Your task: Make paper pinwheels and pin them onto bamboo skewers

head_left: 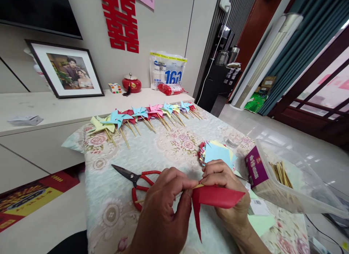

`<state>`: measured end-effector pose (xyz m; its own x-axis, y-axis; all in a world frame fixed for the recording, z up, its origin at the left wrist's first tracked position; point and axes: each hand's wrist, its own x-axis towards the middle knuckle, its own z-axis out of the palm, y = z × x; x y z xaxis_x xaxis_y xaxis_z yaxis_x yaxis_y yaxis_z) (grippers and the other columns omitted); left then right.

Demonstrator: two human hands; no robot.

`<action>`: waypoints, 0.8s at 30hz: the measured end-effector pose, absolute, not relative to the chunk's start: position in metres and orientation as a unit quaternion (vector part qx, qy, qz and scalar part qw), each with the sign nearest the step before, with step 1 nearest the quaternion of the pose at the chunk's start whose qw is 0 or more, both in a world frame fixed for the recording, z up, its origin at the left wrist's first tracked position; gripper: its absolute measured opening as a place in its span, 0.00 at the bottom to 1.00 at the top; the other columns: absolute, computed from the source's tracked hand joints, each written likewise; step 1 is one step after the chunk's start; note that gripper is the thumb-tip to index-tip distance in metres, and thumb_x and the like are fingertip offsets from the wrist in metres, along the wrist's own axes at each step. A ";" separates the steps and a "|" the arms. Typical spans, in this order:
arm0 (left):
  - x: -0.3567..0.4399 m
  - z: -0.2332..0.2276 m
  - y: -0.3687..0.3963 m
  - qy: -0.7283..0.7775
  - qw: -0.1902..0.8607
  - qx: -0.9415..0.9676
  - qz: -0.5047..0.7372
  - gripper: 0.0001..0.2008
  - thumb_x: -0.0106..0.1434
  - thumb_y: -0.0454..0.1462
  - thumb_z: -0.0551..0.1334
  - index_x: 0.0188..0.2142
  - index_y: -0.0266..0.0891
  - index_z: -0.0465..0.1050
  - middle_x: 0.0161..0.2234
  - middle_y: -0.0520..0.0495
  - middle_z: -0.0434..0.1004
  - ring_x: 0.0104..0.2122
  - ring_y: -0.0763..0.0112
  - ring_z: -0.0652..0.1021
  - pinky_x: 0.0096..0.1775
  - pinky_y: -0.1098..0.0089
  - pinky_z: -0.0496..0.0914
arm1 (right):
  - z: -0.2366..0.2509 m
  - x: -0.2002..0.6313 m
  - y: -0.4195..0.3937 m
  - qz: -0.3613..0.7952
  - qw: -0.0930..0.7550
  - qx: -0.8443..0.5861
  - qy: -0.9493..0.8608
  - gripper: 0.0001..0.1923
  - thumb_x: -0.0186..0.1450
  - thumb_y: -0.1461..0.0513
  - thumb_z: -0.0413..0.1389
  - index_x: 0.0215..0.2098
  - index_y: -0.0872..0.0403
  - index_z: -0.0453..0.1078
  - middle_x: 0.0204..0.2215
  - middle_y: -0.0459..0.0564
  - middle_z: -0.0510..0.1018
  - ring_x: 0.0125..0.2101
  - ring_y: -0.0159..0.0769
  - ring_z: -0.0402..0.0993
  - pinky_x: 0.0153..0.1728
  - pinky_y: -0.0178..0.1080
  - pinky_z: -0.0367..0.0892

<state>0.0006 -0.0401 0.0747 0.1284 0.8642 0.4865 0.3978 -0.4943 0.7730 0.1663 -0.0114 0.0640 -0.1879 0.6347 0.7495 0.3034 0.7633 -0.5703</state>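
My left hand and my right hand meet over the near edge of the table, both pinching a folded red paper pinwheel. A thin wooden stick pokes out to the left from under my left hand. The red paper's points stick out right and down. Just behind my right hand lies a stack of coloured paper squares, light blue on top.
Red-handled scissors lie left of my hands on the floral tablecloth. A row of finished pinwheels lines the far edge. A clear plastic box with wooden sticks and a purple carton sit at right. A tape roll lies beyond the stack.
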 end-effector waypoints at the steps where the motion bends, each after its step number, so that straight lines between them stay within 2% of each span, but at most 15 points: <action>1: 0.001 0.075 -0.040 0.443 0.240 0.712 0.489 0.09 0.66 0.30 0.57 0.35 0.42 0.74 0.30 0.51 0.75 0.32 0.70 0.75 0.33 0.69 0.69 | 0.064 0.166 -0.011 0.149 0.556 -0.309 -0.757 0.07 0.69 0.63 0.55 0.34 0.52 0.74 0.29 0.48 0.71 0.34 0.37 0.70 0.36 0.43 0.66; 6: 0.001 0.075 -0.042 0.443 0.254 0.706 0.491 0.09 0.66 0.30 0.56 0.34 0.42 0.74 0.29 0.50 0.74 0.31 0.69 0.75 0.33 0.69 0.68 | 0.062 0.167 -0.011 0.148 0.552 -0.310 -0.759 0.06 0.68 0.65 0.55 0.33 0.52 0.73 0.29 0.48 0.71 0.34 0.39 0.70 0.36 0.44 0.66; 9: 0.001 0.072 -0.042 0.447 0.298 0.690 0.485 0.09 0.65 0.31 0.57 0.33 0.41 0.74 0.30 0.49 0.74 0.32 0.68 0.75 0.34 0.68 0.68 | 0.061 0.168 -0.010 0.160 0.542 -0.315 -0.763 0.05 0.67 0.64 0.56 0.33 0.52 0.72 0.28 0.48 0.71 0.33 0.40 0.70 0.36 0.45 0.66; 13: 0.002 0.064 -0.035 0.432 0.418 0.631 0.491 0.09 0.64 0.32 0.57 0.34 0.42 0.76 0.31 0.49 0.74 0.33 0.68 0.74 0.36 0.69 0.67 | 0.057 0.172 -0.004 0.213 0.529 -0.325 -0.755 0.03 0.67 0.63 0.58 0.34 0.52 0.73 0.29 0.48 0.74 0.33 0.40 0.71 0.35 0.43 0.67; 16: 0.004 0.055 -0.027 0.426 0.550 0.536 0.479 0.06 0.60 0.33 0.60 0.27 0.40 0.74 0.26 0.52 0.70 0.27 0.72 0.69 0.29 0.71 0.62 | 0.052 0.174 0.001 0.279 0.503 -0.358 -0.736 0.03 0.66 0.61 0.60 0.34 0.52 0.73 0.30 0.47 0.75 0.33 0.37 0.72 0.34 0.39 0.67; 18: 0.007 0.049 -0.022 0.418 0.627 0.444 0.485 0.05 0.56 0.33 0.62 0.25 0.38 0.71 0.19 0.56 0.64 0.21 0.75 0.63 0.26 0.72 0.56 | 0.047 0.177 0.003 0.313 0.490 -0.381 -0.719 0.06 0.66 0.59 0.61 0.40 0.51 0.74 0.35 0.48 0.77 0.36 0.38 0.74 0.37 0.39 0.68; 21: 0.012 0.044 -0.017 0.377 0.695 0.331 0.515 0.05 0.51 0.34 0.65 0.24 0.37 0.68 0.18 0.56 0.63 0.20 0.77 0.60 0.25 0.72 0.55 | 0.040 0.181 0.006 0.345 0.506 -0.402 -0.681 0.16 0.67 0.56 0.59 0.52 0.48 0.72 0.47 0.50 0.78 0.47 0.41 0.74 0.48 0.41 0.68; 24: 0.014 0.041 -0.015 0.369 0.714 0.268 0.531 0.07 0.47 0.33 0.65 0.21 0.38 0.66 0.18 0.56 0.63 0.19 0.78 0.60 0.24 0.72 0.54 | 0.035 0.184 0.007 0.346 0.520 -0.421 -0.657 0.16 0.69 0.56 0.56 0.53 0.47 0.72 0.51 0.51 0.77 0.52 0.43 0.73 0.52 0.44 0.66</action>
